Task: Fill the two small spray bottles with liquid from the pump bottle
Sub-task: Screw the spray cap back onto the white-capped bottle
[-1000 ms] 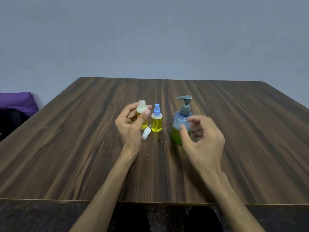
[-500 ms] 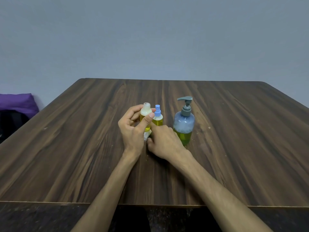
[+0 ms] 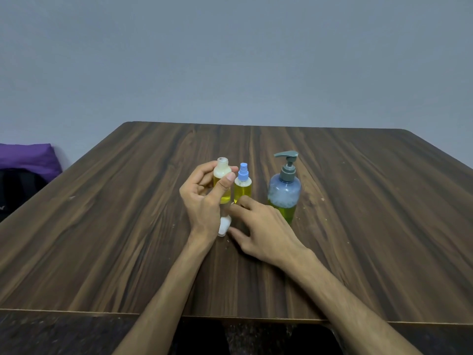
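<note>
Left hand [image 3: 204, 198] is gripping the open spray bottle [image 3: 222, 181] upright, steadying it for capping; right hand [image 3: 261, 226], fingers loosely spread, is reaching for the white spray cap [image 3: 224, 226] just below that grip.

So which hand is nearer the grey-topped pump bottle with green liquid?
Right. The right hand lies on the table just beside the pump bottle's base, reaching toward the small white cap. The left hand is farther off, holding the uncapped spray bottle.

Two small spray bottles [image 3: 222, 183] [image 3: 243, 185], one pump bottle [image 3: 284, 190], one loose white cap [image 3: 224, 226], two hands [image 3: 204, 198] [image 3: 261, 229].
</note>
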`<state>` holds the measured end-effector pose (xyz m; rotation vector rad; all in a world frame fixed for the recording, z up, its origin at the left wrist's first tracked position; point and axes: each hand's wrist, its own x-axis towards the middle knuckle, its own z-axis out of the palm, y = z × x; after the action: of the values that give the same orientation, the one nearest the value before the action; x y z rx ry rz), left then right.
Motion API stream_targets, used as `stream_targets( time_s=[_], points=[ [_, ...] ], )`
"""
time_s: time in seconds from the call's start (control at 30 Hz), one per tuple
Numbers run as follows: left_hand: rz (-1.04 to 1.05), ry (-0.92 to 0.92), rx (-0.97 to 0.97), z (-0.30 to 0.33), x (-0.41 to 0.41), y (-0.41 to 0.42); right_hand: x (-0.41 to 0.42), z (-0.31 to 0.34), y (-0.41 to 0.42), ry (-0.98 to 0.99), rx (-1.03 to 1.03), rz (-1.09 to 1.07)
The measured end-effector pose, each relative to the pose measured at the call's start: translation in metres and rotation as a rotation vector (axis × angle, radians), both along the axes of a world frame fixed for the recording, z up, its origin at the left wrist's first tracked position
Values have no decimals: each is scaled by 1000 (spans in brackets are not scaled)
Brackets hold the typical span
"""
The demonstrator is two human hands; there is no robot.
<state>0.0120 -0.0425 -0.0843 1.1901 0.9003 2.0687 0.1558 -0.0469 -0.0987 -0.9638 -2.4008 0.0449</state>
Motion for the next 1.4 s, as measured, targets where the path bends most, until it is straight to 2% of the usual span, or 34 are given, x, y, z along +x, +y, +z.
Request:
stream_targets(
  time_s=[0.13, 0.23, 0.4, 0.5, 0.9, 1.13, 1.27, 1.4],
  points=[
    [26, -5, 1, 0, -4, 1, 13, 6, -16, 284, 59, 115],
    [16, -19, -7, 0, -3, 1, 16, 20, -27, 545, 79, 95],
    [-58, -5, -36, -2, 4, -1, 17, 72, -24, 1020, -17, 23],
    [-82, 39, -47, -3, 8, -2, 20, 100, -5, 1164, -63, 26],
    [-89, 134, -49, -9, 9, 1, 15, 101, 25, 1115, -84, 8],
    [-57, 191, -27, -8, 8, 0, 13, 96, 19, 860, -38, -23],
    [-42, 188, -10, -7, 8, -1, 13, 88, 10, 621, 110, -83],
    [-45, 172, 20, -8, 7, 0, 9, 91, 2, 555, 92, -138]
  ],
)
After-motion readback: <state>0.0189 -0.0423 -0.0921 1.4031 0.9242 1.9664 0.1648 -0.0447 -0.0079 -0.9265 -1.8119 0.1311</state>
